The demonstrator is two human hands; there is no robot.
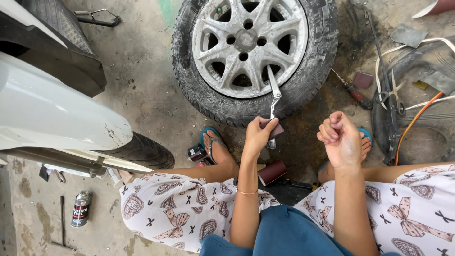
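Note:
I sit on the ground with a car wheel (251, 47) lying flat before my feet, its dusty silver alloy rim facing up. My left hand (258, 135) grips a folded piece of dark red sandpaper (276, 130) together with the lower end of a metal lever tool (274, 95) that reaches up onto the rim's edge. My right hand (341, 140) is raised beside it, fingers curled shut, holding nothing that I can see.
A white vehicle body panel (52, 114) and a tyre (142, 150) stand at left. A spray can (81, 208) and a T-shaped tool (62, 223) lie lower left. A sandpaper roll (272, 171) rests between my legs. A screwdriver (353, 92), cables and scrap parts (407, 95) lie right.

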